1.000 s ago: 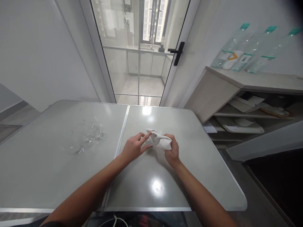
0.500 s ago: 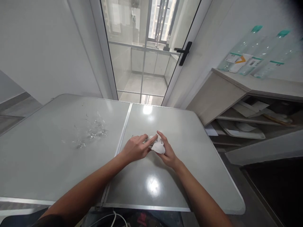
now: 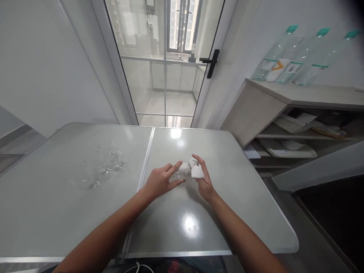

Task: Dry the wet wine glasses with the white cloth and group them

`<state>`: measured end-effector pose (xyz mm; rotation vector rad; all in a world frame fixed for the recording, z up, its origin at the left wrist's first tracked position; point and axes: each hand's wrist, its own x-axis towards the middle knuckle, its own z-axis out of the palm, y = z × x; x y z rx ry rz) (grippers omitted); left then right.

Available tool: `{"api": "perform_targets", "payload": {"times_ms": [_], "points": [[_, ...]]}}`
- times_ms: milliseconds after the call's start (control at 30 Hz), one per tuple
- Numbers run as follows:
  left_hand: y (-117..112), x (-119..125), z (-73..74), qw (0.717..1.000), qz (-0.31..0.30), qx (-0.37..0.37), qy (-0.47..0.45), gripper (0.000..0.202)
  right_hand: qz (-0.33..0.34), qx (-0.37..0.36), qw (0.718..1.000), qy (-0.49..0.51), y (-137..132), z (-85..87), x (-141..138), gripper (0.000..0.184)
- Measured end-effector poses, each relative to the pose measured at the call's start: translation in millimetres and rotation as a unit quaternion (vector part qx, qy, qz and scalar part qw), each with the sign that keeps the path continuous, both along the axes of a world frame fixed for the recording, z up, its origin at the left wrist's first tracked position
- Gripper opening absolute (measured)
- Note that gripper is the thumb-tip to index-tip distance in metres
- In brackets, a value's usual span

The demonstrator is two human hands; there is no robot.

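A small, clear see-through container (image 3: 179, 174) lies on its side between my hands, just above the grey table (image 3: 159, 235). My left hand (image 3: 162, 180) grips its left end, with the fingers on the far side and the thumb along the near side. My right hand (image 3: 205, 181) is closed round its right end with a white wad of cloth or tissue (image 3: 197, 171). Grey marks or folds show near the top of the wad. The exact kind of container cannot be made out.
Several clear, shiny, tangled pieces (image 3: 109, 165) lie on the table's left half. A metal seam (image 3: 147, 155) splits the tabletop. Clear bottles with green caps (image 3: 288, 66) stand on a wooden cabinet (image 3: 244, 110) at right. A glass door (image 3: 150, 83) is behind the table.
My hands have moved apart a little, the left fingers sliding left, so more of the clear container shows. The white wad has shifted right. The camera view has turned slightly.
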<state>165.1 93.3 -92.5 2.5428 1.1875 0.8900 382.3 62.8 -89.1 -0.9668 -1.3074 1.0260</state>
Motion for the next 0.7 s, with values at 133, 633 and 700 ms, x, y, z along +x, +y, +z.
{"api": "perform_targets", "payload": {"times_ms": [133,633,700], "points": [[-2,2,-7.5,1.0,-0.002,0.003,-0.021,0.054,0.041,-0.008,0.997,-0.068,3,-1.9,-2,0.063],[-3,9,-32.1,0.997,0.015,-0.02,-0.07,0.059,0.004,-0.065,0.996,0.054,7,1.1,-8,0.026],[-3,10,-26.0,0.995,0.023,-0.044,-0.09,0.059,0.002,-0.047,0.998,0.028,7,0.3,-7,0.025]]}}
